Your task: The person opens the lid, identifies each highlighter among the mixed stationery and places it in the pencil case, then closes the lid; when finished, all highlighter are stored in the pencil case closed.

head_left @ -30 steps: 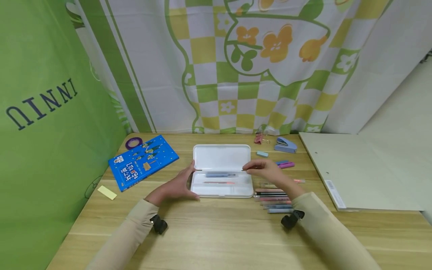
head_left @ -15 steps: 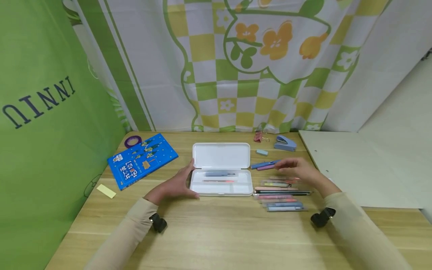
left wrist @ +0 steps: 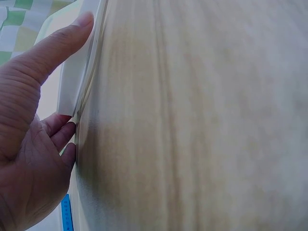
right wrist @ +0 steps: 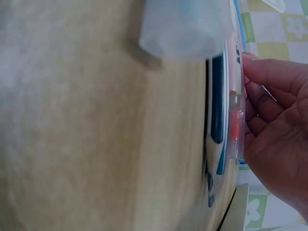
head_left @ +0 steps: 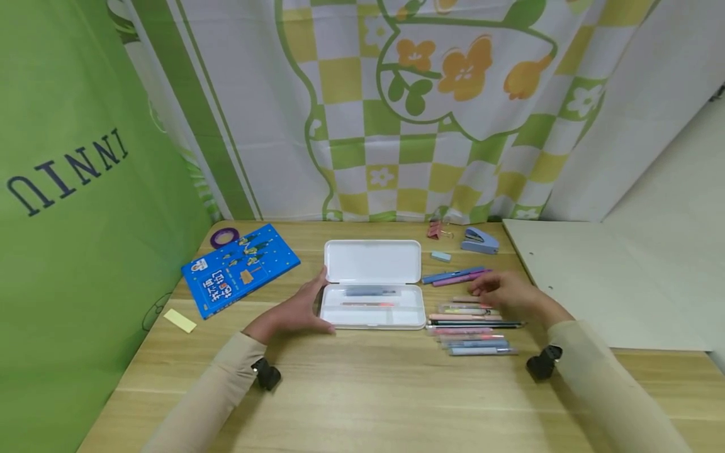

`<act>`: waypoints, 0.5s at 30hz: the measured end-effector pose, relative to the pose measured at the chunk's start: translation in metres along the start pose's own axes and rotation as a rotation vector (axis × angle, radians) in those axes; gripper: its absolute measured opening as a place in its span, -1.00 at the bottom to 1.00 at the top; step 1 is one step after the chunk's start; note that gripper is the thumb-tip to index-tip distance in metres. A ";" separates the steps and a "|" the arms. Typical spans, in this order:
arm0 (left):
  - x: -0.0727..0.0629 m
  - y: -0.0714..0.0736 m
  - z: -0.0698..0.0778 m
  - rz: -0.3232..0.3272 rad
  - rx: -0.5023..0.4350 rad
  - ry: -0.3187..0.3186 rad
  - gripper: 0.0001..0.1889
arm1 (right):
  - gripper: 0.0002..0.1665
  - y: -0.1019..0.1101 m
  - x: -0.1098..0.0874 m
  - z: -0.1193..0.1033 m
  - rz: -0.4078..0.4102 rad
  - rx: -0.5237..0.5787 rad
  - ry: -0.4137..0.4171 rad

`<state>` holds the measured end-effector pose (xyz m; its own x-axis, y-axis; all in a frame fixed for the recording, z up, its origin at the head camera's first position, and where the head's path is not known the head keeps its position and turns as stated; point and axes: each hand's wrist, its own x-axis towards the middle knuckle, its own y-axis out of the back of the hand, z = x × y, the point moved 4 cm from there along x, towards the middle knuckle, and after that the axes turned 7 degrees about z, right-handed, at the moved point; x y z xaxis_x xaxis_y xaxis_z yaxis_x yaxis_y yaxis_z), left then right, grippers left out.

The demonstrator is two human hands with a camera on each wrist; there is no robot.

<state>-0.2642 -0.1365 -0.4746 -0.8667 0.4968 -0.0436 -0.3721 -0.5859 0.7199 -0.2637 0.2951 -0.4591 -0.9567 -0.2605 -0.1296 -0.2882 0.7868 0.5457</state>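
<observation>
A white pencil case point(head_left: 372, 319) lies unfolded on the table, with a blue-grey pen point(head_left: 370, 292) and a slim reddish-tipped pen point(head_left: 368, 304) inside. My left hand point(head_left: 294, 307) holds the case's left end, thumb along the front wall point(left wrist: 79, 72) and fingers round the side. To the right, my right hand point(head_left: 512, 296) is at the back of a row of pens, its fingers curled against a clear pen with a red-orange part point(right wrist: 235, 125). The hand partly hides that pen. Nearer me in the row lie dark pencils point(head_left: 476, 324) and a light-blue pen point(head_left: 481, 351).
Behind the right hand lie a blue pen point(head_left: 444, 276) and a purple pen point(head_left: 460, 277). An eraser point(head_left: 440, 257), pink binder clip point(head_left: 434, 229) and stapler point(head_left: 479, 241) stand farther back. Left are a blue book point(head_left: 240, 272), purple tape point(head_left: 224, 237) and yellow notes point(head_left: 180, 321). A large board point(head_left: 595, 289) lies right.
My right hand has moved right from the pencil case to the pen row, then settled slightly lower at its back pen. The left hand stays on the case.
</observation>
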 end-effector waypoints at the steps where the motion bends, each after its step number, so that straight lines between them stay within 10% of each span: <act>1: 0.000 0.000 0.000 0.003 -0.001 -0.006 0.43 | -0.71 0.000 0.001 0.001 0.000 -0.004 -0.001; 15: 0.000 0.000 0.002 0.009 0.002 -0.011 0.43 | -0.72 -0.006 -0.002 -0.032 0.021 -0.047 0.095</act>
<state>-0.2635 -0.1351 -0.4728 -0.8663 0.4986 -0.0295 -0.3638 -0.5892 0.7215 -0.2590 0.2724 -0.4356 -0.9538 -0.2978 -0.0394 -0.2635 0.7663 0.5860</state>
